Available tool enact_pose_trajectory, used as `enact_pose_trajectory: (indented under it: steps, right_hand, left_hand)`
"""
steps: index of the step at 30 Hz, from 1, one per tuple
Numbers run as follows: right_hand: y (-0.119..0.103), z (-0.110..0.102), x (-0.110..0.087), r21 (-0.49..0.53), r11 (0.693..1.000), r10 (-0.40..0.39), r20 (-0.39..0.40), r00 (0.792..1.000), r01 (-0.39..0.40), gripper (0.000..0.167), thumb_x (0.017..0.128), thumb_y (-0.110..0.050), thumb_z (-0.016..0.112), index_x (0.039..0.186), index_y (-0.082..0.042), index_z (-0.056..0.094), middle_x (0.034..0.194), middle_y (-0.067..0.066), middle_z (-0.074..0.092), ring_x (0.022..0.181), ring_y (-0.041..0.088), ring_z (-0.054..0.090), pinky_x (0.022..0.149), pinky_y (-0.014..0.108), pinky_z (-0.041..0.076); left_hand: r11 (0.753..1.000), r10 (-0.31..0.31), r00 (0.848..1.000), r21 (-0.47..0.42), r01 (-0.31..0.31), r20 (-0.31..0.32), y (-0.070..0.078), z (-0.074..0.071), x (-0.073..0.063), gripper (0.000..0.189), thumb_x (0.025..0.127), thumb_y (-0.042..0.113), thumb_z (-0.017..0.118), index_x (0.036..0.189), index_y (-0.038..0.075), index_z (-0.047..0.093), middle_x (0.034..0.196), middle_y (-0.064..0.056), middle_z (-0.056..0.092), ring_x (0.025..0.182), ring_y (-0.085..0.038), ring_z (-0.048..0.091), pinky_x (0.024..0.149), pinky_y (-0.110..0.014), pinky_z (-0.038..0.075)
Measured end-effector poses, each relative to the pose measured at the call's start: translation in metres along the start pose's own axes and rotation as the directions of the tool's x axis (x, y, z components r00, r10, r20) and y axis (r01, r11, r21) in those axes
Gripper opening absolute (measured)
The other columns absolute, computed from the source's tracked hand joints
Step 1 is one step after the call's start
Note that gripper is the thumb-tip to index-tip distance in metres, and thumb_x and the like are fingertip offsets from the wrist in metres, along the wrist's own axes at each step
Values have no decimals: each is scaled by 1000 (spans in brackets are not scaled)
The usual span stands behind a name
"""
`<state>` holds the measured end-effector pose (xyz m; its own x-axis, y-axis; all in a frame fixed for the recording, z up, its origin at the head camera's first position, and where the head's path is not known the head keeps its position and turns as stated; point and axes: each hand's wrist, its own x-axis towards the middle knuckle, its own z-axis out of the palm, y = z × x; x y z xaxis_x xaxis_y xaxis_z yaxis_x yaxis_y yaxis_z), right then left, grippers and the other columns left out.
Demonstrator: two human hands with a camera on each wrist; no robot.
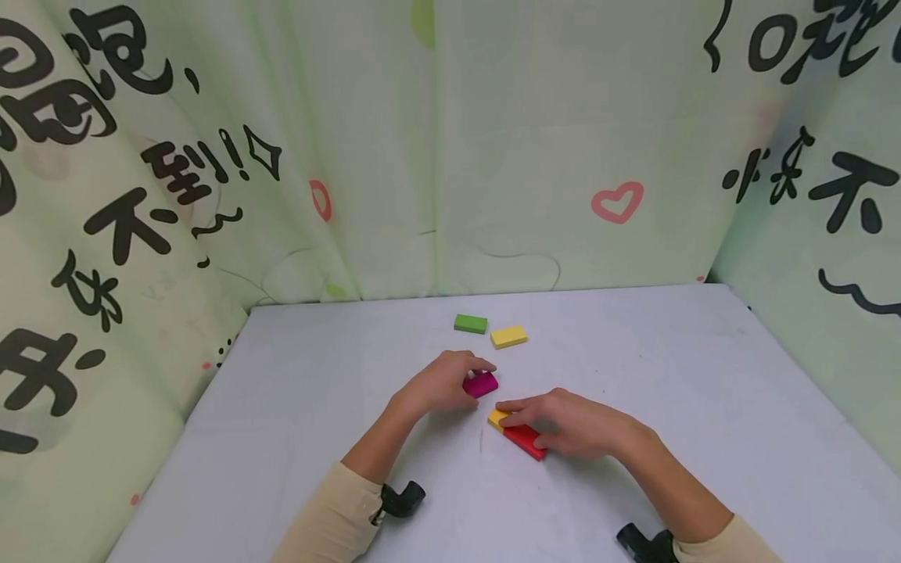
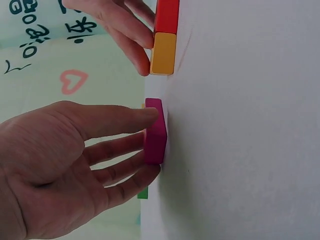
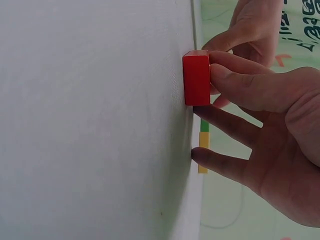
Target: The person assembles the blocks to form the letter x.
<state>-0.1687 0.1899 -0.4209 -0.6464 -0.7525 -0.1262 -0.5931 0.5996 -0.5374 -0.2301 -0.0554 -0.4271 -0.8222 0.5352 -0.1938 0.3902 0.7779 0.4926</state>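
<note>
My left hand (image 1: pixel 446 381) pinches a magenta block (image 1: pixel 482 385) between thumb and fingers, low over the white table. In the left wrist view the thumb lies across the magenta block (image 2: pixel 155 137), with the other fingers behind it. My right hand (image 1: pixel 573 422) holds a red block (image 1: pixel 524 441) on the table, its thumb near the block's close end. An orange block (image 1: pixel 497 418) sits end to end against the red one, with right fingertips over it. The right wrist view shows the red block's (image 3: pixel 197 80) near end face. A gap separates the magenta block from the orange one.
A green block (image 1: pixel 470 324) and a yellow block (image 1: pixel 508 337) lie farther back on the white table (image 1: pixel 317 352). Light green printed curtains (image 1: pixel 521 156) hang behind the table and along both sides. Each wrist wears a black camera (image 1: pixel 403 500).
</note>
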Motion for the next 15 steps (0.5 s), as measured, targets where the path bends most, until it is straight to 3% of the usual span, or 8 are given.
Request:
enact_pose_trajectory:
  steps: [15]
  right_hand:
    - [1,2,1,-4,1000,20,-1,1000,-20,53,95,-1,70,144,-20,65,155,-4,56,141,28,56,107,43,53]
  left_hand:
    - [998,2,999,59,-5,48,2,-2,6,57,86,7,83,138,23,69,123,-2,65,110,-15,57,82,-23,57]
